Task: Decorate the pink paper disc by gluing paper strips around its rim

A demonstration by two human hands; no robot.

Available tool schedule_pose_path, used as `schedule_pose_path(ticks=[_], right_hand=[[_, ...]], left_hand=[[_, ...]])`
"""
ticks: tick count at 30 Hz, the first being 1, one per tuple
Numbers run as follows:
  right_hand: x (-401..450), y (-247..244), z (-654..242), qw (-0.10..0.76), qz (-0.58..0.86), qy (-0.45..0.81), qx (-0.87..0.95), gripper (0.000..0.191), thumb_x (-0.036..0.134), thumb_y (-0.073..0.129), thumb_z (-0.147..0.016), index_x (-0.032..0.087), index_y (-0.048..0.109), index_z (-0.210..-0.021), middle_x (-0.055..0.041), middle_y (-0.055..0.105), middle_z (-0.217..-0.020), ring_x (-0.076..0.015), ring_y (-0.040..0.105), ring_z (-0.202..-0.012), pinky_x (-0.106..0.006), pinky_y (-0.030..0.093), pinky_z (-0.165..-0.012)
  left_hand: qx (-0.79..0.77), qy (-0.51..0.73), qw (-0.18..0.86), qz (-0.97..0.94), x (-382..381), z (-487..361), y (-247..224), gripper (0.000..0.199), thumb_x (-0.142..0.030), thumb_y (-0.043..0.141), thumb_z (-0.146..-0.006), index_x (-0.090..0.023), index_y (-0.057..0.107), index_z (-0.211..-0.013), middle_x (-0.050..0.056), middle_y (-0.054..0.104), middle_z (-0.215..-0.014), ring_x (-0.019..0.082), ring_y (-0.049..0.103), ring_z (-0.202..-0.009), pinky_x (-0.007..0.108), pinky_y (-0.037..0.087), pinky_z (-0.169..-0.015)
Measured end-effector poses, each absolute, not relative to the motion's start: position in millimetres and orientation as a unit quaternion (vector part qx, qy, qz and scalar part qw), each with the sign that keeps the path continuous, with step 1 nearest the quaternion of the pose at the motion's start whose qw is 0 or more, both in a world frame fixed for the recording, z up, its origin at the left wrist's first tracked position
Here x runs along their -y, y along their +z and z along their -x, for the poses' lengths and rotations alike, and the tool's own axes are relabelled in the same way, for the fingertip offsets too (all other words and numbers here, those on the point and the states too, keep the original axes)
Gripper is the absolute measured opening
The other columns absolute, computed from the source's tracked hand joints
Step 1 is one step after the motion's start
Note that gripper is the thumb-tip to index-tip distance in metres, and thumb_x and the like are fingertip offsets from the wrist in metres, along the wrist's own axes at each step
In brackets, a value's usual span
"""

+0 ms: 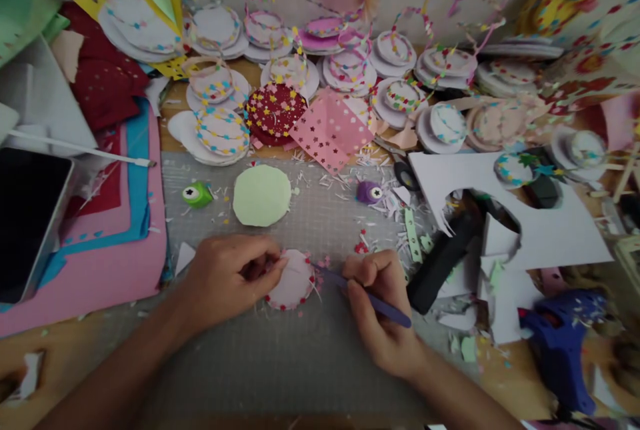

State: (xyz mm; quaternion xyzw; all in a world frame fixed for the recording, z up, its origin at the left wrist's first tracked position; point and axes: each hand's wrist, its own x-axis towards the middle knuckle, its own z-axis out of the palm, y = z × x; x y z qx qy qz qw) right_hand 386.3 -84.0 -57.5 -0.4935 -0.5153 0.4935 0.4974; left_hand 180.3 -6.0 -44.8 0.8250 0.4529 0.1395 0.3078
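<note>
A small white paper disc [294,283] with red stars along its rim lies on the grey cutting mat [280,363]. My left hand [233,270] is closed in a pinch at the disc's upper left edge. Between the thumb and fingers of my right hand [383,317] is a pair of slim purple tweezers [393,312], their tip pointing left to the disc's right rim. Small pink and red paper stars [361,243] lie near the tip. Whether the tweezers grip a star is too small to tell. Beyond the disc sits a light green paper round [262,195].
Green [197,195] and purple [369,193] star punches stand on the mat. Decorated paper discs [223,137] line the back. To the right are cut white card [550,217], a black tool [445,263] and a blue glue gun [560,343]. A tablet [33,217] lies left.
</note>
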Motion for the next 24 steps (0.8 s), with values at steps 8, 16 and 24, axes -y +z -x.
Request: schedule_pose_path(ticks=[8, 16, 24], right_hand=[[84.1, -56.4, -387.3, 0.504, 0.496, 0.496, 0.503, 0.012, 0.026, 0.039, -0.097, 0.025, 0.032, -0.087, 0.0032, 0.035, -0.074, -0.0124, 0.033, -0.063, -0.024, 0.033, -0.055], [86.1, -58.6, -386.8, 0.520, 0.505, 0.491, 0.483, 0.011, 0.025, 0.042, -0.096, 0.025, 0.035, -0.088, 0.0032, 0.036, -0.073, -0.0126, 0.035, -0.063, -0.024, 0.033, -0.054], [85.9, -58.6, -388.7, 0.529, 0.513, 0.489, 0.467, 0.011, 0.025, 0.043, -0.095, 0.026, 0.036, -0.088, 0.0024, 0.039, -0.074, -0.0124, 0.038, -0.064, -0.023, 0.036, -0.055]], left_hand=[[-0.449, 0.145, 0.297, -0.830, 6.0, -181.3, -45.9, 0.013, -0.024, 0.058, -0.082, -0.018, 0.065, -0.071, -0.006, 0.056, -0.053, 0.007, 0.049, -0.047, 0.017, 0.034, -0.051], [-0.448, 0.138, 0.300, -0.831, 4.6, -181.3, -45.8, 0.014, -0.024, 0.058, -0.082, -0.018, 0.065, -0.072, -0.006, 0.056, -0.053, 0.007, 0.049, -0.047, 0.017, 0.034, -0.050], [-0.450, 0.138, 0.293, -0.833, 5.4, -181.3, -46.6, 0.016, -0.026, 0.057, -0.082, -0.019, 0.065, -0.071, -0.006, 0.056, -0.052, 0.007, 0.048, -0.046, 0.018, 0.034, -0.050]])
